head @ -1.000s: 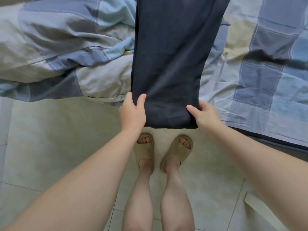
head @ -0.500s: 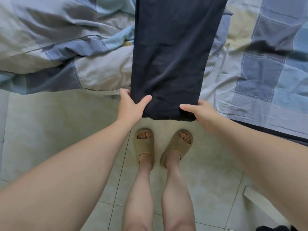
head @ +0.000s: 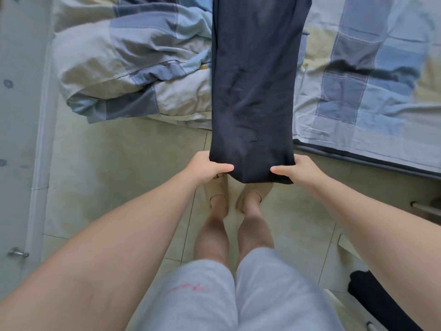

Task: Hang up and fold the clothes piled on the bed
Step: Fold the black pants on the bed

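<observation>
A long dark navy fabric garment (head: pixel 253 91), folded into a narrow strip, stretches from the bed (head: pixel 370 144) out over its edge above the tiled floor (head: pixel 119 163). The left hand (head: pixel 207 167) and right hand (head: pixel 298 169) pinch its near corners, thumbs on top. A rumpled blue-and-cream checked quilt (head: pixel 133 68) lies left of it; beige slippers (head: pixel 218 191) stand below.

Left hand (head: pixel 207 167), right hand (head: pixel 298 170) on dark garment (head: pixel 253 80)
</observation>
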A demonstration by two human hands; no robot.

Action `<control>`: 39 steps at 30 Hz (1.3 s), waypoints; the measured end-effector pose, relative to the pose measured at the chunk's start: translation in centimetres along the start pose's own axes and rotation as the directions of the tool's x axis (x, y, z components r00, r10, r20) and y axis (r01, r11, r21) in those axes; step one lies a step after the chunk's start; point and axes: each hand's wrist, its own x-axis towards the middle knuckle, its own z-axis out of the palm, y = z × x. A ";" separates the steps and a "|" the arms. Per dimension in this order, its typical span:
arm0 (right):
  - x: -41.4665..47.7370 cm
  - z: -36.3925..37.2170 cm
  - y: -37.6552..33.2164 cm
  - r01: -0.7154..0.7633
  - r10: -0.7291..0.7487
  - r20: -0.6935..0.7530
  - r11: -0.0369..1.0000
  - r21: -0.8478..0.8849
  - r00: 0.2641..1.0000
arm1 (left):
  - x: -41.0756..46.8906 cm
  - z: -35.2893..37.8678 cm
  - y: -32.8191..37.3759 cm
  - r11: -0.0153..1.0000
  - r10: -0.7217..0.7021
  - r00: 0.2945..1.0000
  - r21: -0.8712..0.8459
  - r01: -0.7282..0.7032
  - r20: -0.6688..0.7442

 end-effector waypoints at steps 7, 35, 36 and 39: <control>-9.6 0.3 -1.8 -0.004 0.007 -0.185 1.000 0.013 0.983 | -10.1 -0.5 0.0 0.999 0.011 0.998 0.038 -0.008 -0.063; -34.9 9.6 20.8 -0.112 0.163 -0.072 0.881 0.460 0.984 | -34.7 9.6 -18.9 0.977 -0.146 0.966 -0.186 0.106 -0.214; -35.5 10.1 21.9 -0.131 0.175 -0.054 0.878 0.460 0.983 | -35.4 9.9 -19.8 0.976 -0.160 0.966 -0.180 0.123 -0.204; -36.5 11.0 23.5 -0.149 0.184 -0.026 0.865 0.479 0.983 | -36.3 10.2 -21.0 0.978 -0.168 0.964 -0.157 0.137 -0.205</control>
